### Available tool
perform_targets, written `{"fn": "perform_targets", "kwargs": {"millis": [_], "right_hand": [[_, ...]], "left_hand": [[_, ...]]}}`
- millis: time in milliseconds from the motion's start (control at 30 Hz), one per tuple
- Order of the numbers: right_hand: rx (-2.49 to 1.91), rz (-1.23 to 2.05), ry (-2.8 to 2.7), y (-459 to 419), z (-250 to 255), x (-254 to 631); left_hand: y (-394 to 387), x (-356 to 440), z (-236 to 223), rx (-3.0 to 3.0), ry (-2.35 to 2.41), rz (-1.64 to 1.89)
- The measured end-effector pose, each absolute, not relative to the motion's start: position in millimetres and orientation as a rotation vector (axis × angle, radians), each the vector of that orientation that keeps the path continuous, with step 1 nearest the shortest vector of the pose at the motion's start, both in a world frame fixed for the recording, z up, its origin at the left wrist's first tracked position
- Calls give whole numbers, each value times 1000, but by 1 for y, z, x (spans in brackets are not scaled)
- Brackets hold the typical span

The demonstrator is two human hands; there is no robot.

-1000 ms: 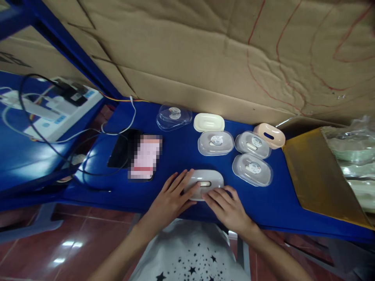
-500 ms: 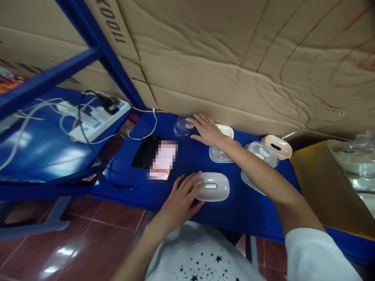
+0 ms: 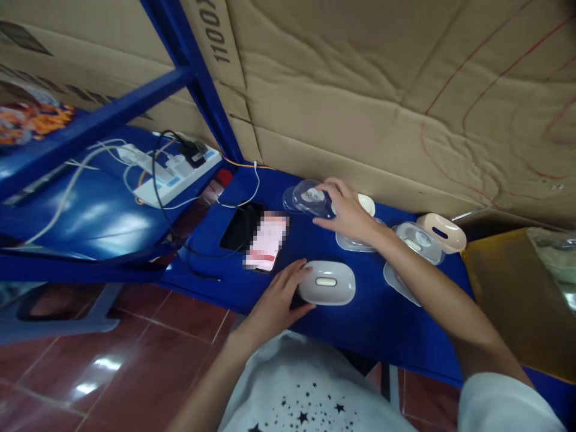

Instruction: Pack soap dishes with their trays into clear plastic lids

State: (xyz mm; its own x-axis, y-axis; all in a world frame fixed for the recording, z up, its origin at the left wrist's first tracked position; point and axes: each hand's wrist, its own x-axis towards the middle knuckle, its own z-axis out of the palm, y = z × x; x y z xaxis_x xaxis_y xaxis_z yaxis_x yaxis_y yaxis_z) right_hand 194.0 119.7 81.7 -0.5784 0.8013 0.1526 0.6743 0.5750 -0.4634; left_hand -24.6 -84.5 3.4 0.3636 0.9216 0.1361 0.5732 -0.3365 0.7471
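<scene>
An oval white soap dish [image 3: 342, 289] with a long slot in its middle lies on the blue table. My left hand [image 3: 279, 297] grips its left end, fingers on the far rim and thumb at the near side. At the back, my right hand [image 3: 345, 211] holds a clear plastic lid [image 3: 309, 201] with a round label between fingers and thumb. The lid is lifted over another clear lid [image 3: 290, 200]. Behind my right hand a cream dish [image 3: 368, 206] shows in part. Under the right wrist, a clear-covered dish [image 3: 353, 241] is partly hidden.
A phone [image 3: 265, 243] and a black device [image 3: 238, 229] lie left of the dish. A peach dish [image 3: 450, 235] and a lidded dish [image 3: 418, 240] stand right, beside an open carton [image 3: 508, 300]. A power strip [image 3: 166, 189] with cables and a blue frame [image 3: 189, 72] are at left.
My right hand has closed on the clear lid and raised it off the other one. My left hand stays at the soap dish. The whole view has shifted slightly.
</scene>
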Motion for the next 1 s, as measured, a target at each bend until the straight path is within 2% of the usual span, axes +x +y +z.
{"fn": "perform_targets", "kwargs": {"millis": [100, 300, 1000], "right_hand": [[-989, 701, -2440, 44, 87, 236], [-1206, 862, -2455, -61, 67, 289], [-1104, 576, -2567, -67, 28, 302]], "left_hand": [[-81, -25, -1, 1876, 1259, 823], [-66, -17, 0, 1773, 1191, 711], [-53, 11, 16, 2032, 1046, 568]]}}
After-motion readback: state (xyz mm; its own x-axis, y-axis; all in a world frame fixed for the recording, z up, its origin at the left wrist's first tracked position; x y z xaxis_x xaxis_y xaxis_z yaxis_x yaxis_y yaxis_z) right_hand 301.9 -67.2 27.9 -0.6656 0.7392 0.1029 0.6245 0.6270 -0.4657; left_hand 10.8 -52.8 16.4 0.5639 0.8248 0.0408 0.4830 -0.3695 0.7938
